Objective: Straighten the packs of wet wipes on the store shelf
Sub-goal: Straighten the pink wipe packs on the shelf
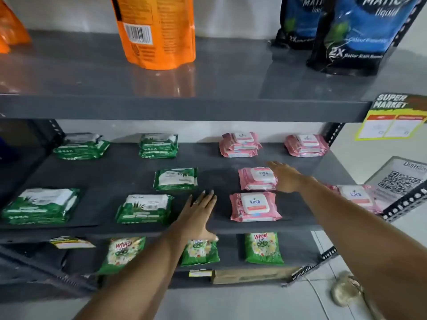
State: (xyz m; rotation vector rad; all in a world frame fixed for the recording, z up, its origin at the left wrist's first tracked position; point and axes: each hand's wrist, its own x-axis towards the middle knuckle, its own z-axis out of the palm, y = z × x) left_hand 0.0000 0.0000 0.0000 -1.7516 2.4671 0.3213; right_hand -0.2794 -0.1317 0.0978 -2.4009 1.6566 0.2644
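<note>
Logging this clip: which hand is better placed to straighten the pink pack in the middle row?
Probably the right hand. It already rests against the right edge of that pink pack, whose label faces backwards. The left hand lies flat on the bare shelf, touching no pack.

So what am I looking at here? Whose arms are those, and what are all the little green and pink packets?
There is no machine here. The picture comes from a camera worn on a person's head, looking down at that person's own two arms.

They are reaching into a grey store shelf. On it lie packs of wet wipes: green packs on the left side, pink packs on the right. Some sit in small stacks at the back.

The left hand is spread flat and open over the shelf between the green and pink packs, holding nothing. The right hand rests against the side of a pink pack whose label is upside down. I cannot tell if it grips it.

Above stand an orange pouch and blue pouches.
</note>
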